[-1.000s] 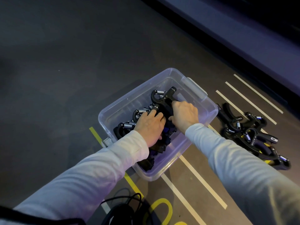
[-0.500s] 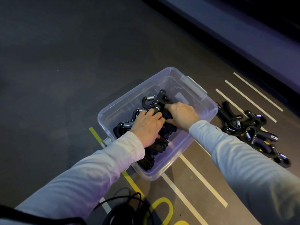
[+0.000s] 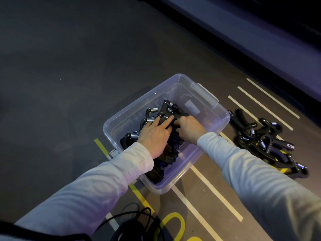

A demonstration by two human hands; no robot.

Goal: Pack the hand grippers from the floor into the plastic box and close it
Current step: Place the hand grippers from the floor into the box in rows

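A clear plastic box (image 3: 220, 113) stands open on the dark floor, no lid in view. Several black hand grippers with steel springs (image 3: 156, 112) lie packed along its left side. My left hand (image 3: 155, 134) lies flat on that row, its fingers straight and pressing on the top gripper (image 3: 166, 108). My right hand (image 3: 188, 127) is inside the box beside it, fingers curled around the handle of that same gripper. A loose pile of several more hand grippers (image 3: 265, 140) lies on the floor to the right of the box.
White stripes (image 3: 206, 185) and yellow markings (image 3: 139, 193) are painted on the floor under and around the box. Black cables (image 3: 132, 221) lie at the bottom edge near my body. A raised ledge (image 3: 243, 32) runs along the upper right.
The gripper in my right hand has come down from its raised, tilted position and now lies lower on the row. My left hand's fingers have straightened out over it.
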